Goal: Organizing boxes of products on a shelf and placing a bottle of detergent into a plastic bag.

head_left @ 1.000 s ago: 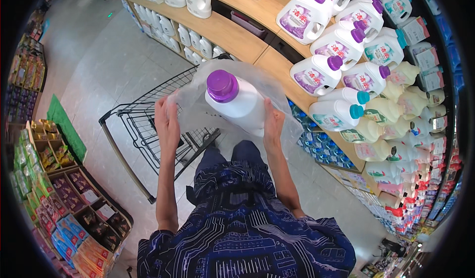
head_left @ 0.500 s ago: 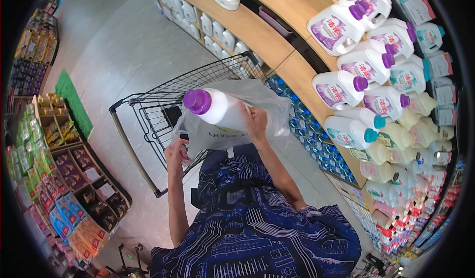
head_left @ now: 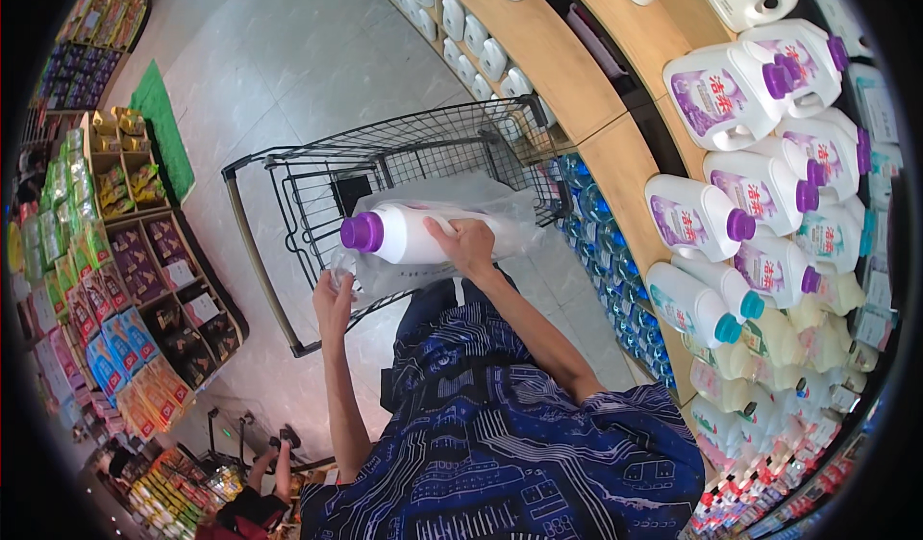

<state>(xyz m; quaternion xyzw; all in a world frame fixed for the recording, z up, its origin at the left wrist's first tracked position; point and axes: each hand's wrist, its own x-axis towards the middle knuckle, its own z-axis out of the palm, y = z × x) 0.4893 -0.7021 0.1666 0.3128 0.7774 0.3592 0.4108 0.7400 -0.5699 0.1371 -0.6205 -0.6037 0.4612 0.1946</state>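
A white detergent bottle (head_left: 399, 236) with a purple cap lies on its side in front of me, its cap toward the left. My right hand (head_left: 465, 246) is closed around its middle, thumb on top. Under and behind the bottle spreads a translucent plastic bag (head_left: 380, 278), partly hidden by it. The bag's left edge is pinched in the fingers of my left hand (head_left: 334, 300), just below the cap. Whether the bottle's far end is inside the bag is hard to make out, though film shows around it.
A black wire shopping cart (head_left: 298, 180) stands just beyond my hands. Shelves on the right hold several white jugs (head_left: 694, 215) with purple or teal caps, and blue bottles (head_left: 615, 261) below. Snack racks (head_left: 144, 280) line the left. Another person (head_left: 274, 473) is at the lower left.
The bottle has tipped from slanting up toward me to lying nearly level, and its cap has shifted lower left. My right hand has moved left along it. The view has turned slightly.
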